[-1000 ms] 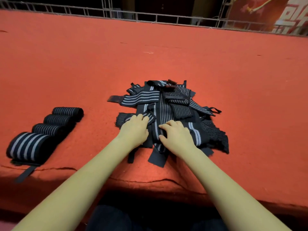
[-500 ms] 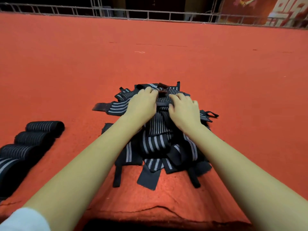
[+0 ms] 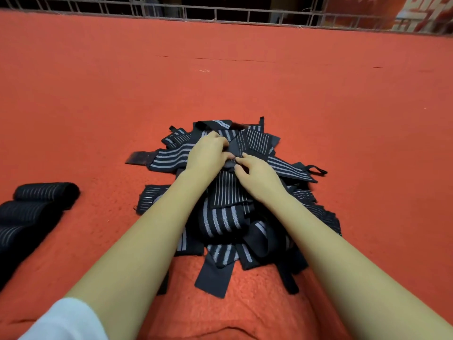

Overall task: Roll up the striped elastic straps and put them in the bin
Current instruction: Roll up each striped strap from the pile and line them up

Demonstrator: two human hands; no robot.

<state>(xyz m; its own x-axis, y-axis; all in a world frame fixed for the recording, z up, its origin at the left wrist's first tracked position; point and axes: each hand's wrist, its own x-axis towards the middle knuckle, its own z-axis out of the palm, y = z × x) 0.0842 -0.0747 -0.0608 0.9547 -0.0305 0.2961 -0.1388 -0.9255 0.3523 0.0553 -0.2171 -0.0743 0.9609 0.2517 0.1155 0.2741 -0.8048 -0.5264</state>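
A white sleeve (image 3: 66, 320) shows at the near left corner, on the left arm. Both bare forearms reach forward over a pile of straps (image 3: 228, 217), black with pale stripes, which lies loose and tangled on the red tabletop (image 3: 343, 119). On the near side of the pile, plain black strap ends fan out toward the person, and one broad end lies flat on the red cloth. Left of the pile, well apart from it, rolled straps (image 3: 36, 204) lie side by side in a row that runs off the left edge.

On the far half of the pile the two hands meet. The left hand (image 3: 208, 153) is curled, its fingers pinching the end of one strap (image 3: 235, 149) at the top of the heap. The right hand (image 3: 257, 170) sits just beside it, fingers bent down onto the same strap end; whether it truly grips or only presses cannot be told. Right of the pile, a strap with a small loop at its tip sticks out. Beyond the pile the red cloth runs bare to a metal railing (image 3: 245, 15) along the far edge.
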